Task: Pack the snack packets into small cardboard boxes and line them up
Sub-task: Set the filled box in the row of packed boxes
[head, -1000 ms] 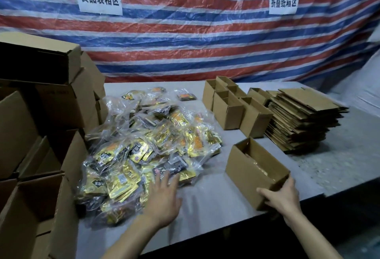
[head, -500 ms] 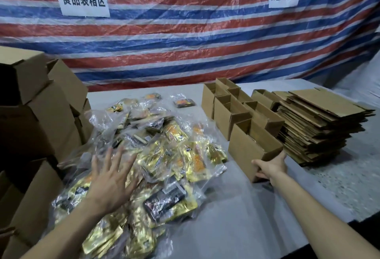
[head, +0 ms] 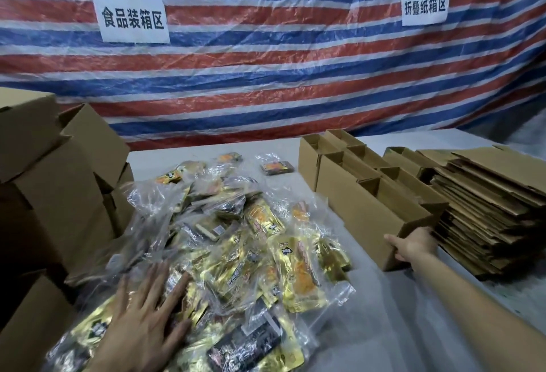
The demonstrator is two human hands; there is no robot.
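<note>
A heap of gold, black and clear snack packets (head: 236,241) covers the middle of the table. My left hand (head: 147,321) lies flat on the near left part of the heap, fingers spread and straight. My right hand (head: 413,246) grips the near end of a small open cardboard box (head: 372,224), thumb on its left face. That box stands against a row of other small open boxes (head: 328,153) running away from me.
A stack of flattened cartons (head: 490,203) lies right of the boxes. Larger cardboard boxes (head: 50,194) are piled along the left. The grey table (head: 399,327) ends at a red, white and blue striped tarpaulin (head: 266,76) with two paper signs.
My right hand has pushed the small box away from the table's front edge up to the row of boxes. My left hand has slid left across the heap of packets.
</note>
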